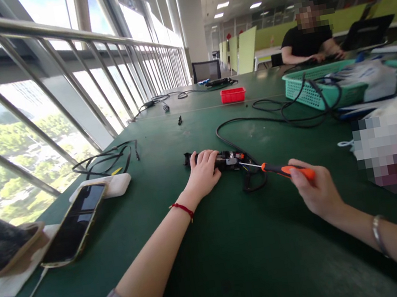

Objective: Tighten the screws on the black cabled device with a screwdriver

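A small black device with a black cable lies on the green table. My left hand rests on its left end, fingers curled over it and pressing it down. My right hand grips an orange-handled screwdriver. The metal tip of the screwdriver points left and touches the right end of the device.
A phone and white power bank lie left, beside loose cables. A red tray sits further back. Teal baskets stand right. A person in black sits across the table. A railing runs along the left.
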### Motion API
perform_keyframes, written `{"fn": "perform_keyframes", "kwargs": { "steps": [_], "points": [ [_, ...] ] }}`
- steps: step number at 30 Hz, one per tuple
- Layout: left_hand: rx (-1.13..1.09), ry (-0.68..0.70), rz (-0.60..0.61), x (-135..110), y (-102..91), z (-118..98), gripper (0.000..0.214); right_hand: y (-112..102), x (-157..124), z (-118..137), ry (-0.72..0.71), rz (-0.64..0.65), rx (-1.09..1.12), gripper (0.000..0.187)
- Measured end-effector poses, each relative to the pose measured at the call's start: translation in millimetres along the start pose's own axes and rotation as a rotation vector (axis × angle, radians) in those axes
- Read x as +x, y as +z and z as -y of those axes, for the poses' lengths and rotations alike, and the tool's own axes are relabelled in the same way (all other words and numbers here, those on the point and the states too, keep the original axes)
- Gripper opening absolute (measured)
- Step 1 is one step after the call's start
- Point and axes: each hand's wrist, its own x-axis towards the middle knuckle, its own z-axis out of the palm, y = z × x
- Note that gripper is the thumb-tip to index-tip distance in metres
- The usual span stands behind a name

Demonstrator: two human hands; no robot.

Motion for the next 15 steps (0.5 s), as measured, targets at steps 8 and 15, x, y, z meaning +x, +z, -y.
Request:
{"fn": "perform_keyframes", "kwargs": {
  "steps": [8, 15],
  "points": [
    [-0.003, 0.004, 0.004, 0.5, 1.4, 1.8, 0.045, -0.2, 3.5, 1.5, -0.07, -0.084, 0.016, 0.007],
    [-0.004, -0.008, 0.002, 0.3, 0.3, 0.9, 0.045, -2.2, 3.3, 6.4, -0.242, -0.098, -0.147, 0.028]
  ]
}}
